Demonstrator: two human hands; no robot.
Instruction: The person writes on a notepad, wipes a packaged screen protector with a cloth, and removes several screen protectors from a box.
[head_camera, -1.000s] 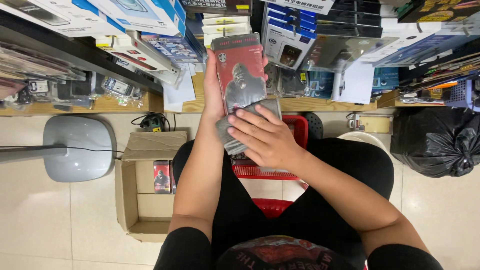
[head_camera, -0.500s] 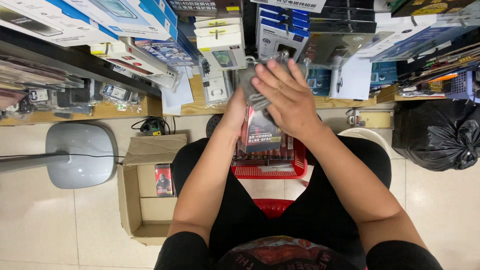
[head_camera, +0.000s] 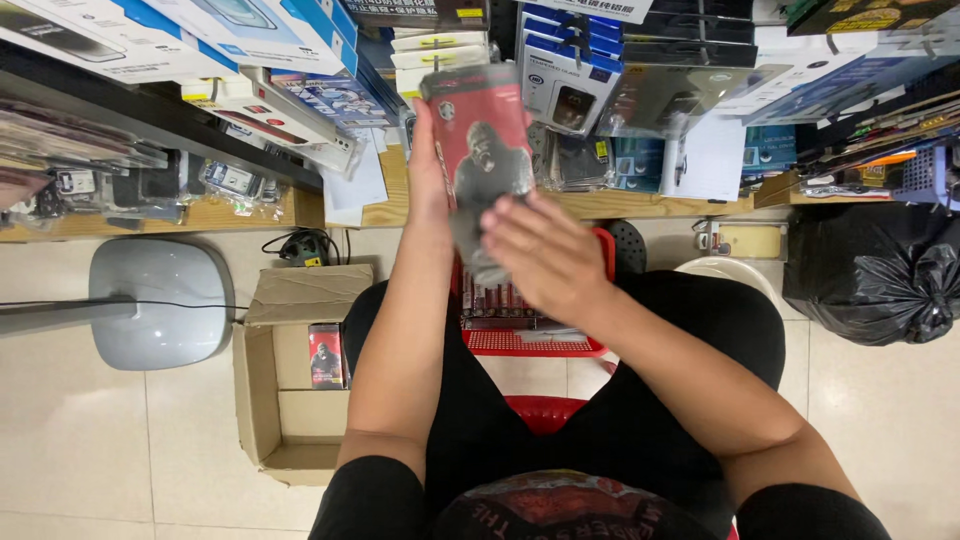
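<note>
Left hand (head_camera: 428, 190) grips red packet (head_camera: 480, 150) upright; right hand (head_camera: 545, 255), fingers curled, touches packet's lower edge above red basket (head_camera: 530, 340).

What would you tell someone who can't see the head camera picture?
Both hands, left hand and right hand, hold up a red packet with a dark gorilla picture, over a red basket. An open cardboard box sits on the floor.

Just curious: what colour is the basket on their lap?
Red basket, best seen in the head view.
</note>
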